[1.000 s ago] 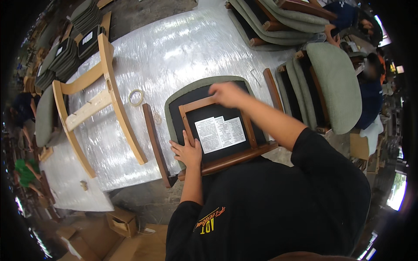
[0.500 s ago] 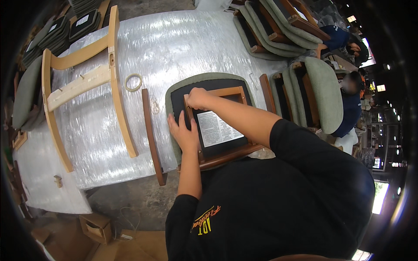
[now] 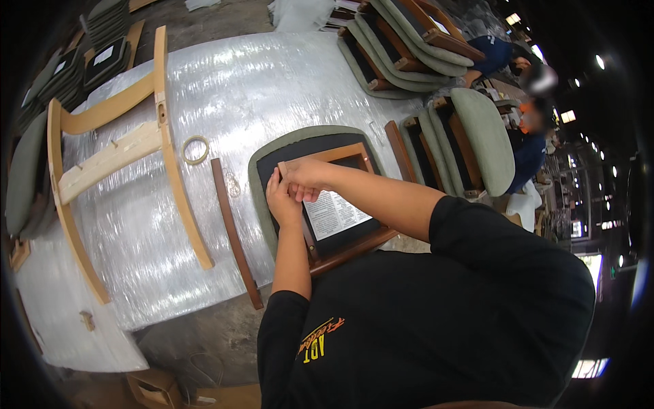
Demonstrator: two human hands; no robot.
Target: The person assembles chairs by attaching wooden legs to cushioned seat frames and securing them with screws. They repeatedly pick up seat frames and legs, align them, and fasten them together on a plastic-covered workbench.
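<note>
A green upholstered chair seat (image 3: 304, 136) lies underside up before me, with a brown wooden frame (image 3: 360, 245) and a white printed sheet (image 3: 337, 217) on its black base. My left hand (image 3: 283, 203) is at the frame's far left corner, fingers close together and pointing away from me. My right hand (image 3: 310, 176) reaches across and meets it there, its fingers curled. Whatever small thing lies between the fingertips is hidden. A slim brown wooden strip (image 3: 235, 235) lies left of the seat.
Plastic-wrapped table (image 3: 252, 75) carries a pale wooden chair frame (image 3: 112, 160) and a tape roll (image 3: 195, 149) to the left. Stacked green seats (image 3: 480, 140) stand at right, more seats (image 3: 392, 58) behind. People in dark blue (image 3: 528, 160) are beyond. Cardboard boxes (image 3: 155, 390) sit lower left.
My left hand has slid up the frame's side to the corner, its spread fingers drawing together beside my right hand. My right hand has turned, showing its curled fingers. The whole view has shifted slightly.
</note>
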